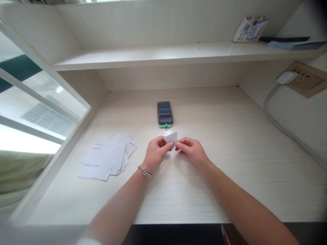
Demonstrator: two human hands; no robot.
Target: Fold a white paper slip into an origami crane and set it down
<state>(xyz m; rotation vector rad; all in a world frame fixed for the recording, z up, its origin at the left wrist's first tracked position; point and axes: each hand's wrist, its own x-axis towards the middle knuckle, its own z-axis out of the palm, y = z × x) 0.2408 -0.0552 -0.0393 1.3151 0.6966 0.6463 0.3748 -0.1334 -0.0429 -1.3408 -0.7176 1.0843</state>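
Note:
A small folded piece of white paper (171, 137) is held up above the desk between both hands. My left hand (157, 152), with a silver chain bracelet (144, 172) at its wrist, pinches the paper's left and lower side. On the other side, my right hand (192, 150) has thumb and fingers closed at its lower right edge. The fingers partly cover the paper's lower portion. Just beyond the hands lies a phone (165, 113) with a green edge, its screen blurred out. Left of my left hand, loose sheets of white paper (100, 158) with some printed lines overlap in a pile.
The pale wooden desk (245, 146) ends at a back panel under a shelf (143, 56). On the shelf stand a small printed packet (250, 29) and flat items. A grey cable (283, 131) runs from the wall socket (306, 80) down the right side. A window is at left.

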